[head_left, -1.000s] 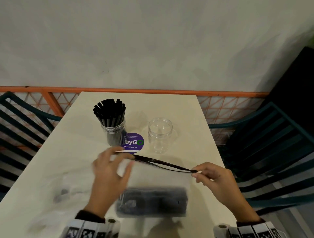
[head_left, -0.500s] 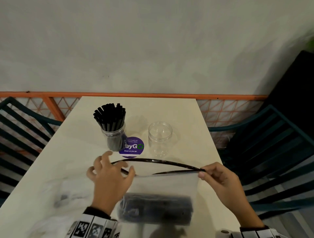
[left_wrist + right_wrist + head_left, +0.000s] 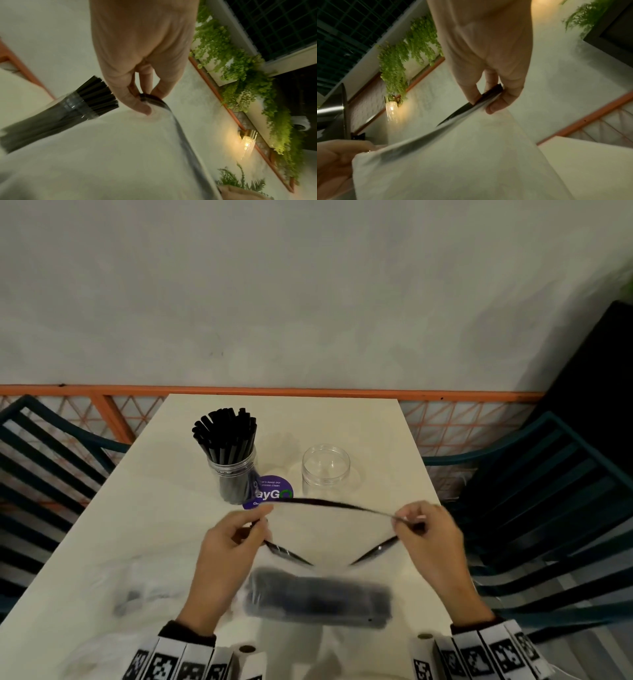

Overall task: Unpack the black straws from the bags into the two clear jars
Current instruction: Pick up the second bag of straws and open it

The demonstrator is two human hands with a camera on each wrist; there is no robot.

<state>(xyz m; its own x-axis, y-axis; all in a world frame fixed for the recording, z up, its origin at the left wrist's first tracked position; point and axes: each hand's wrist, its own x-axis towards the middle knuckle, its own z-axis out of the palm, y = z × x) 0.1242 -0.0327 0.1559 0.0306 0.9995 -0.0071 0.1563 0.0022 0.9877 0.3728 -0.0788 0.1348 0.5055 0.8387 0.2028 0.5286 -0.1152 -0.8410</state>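
Note:
A clear zip bag point(image 3: 329, 546) with a black-edged mouth hangs over the table's near edge; a bundle of black straws point(image 3: 318, 597) lies across its bottom. My left hand point(image 3: 239, 532) pinches the mouth's left end point(image 3: 145, 97), my right hand point(image 3: 411, 522) pinches the right end point(image 3: 489, 94). The mouth gapes wide between them. Behind stand two clear jars: the left jar point(image 3: 236, 470) is packed with upright black straws point(image 3: 96, 93), the right jar point(image 3: 325, 470) holds nothing.
A crumpled clear bag point(image 3: 113, 594) lies on the cream table point(image 3: 154, 508) at the near left. A purple round sticker point(image 3: 270, 491) sits between the jars. Dark teal slatted chairs point(image 3: 548, 508) flank the table; an orange rail point(image 3: 308, 392) runs along the wall.
Both hands pulled the bag's zip mouth apart: it went from a nearly closed line to a wide opening. The hands lifted and spread slightly; the straw bundle stayed at the bottom.

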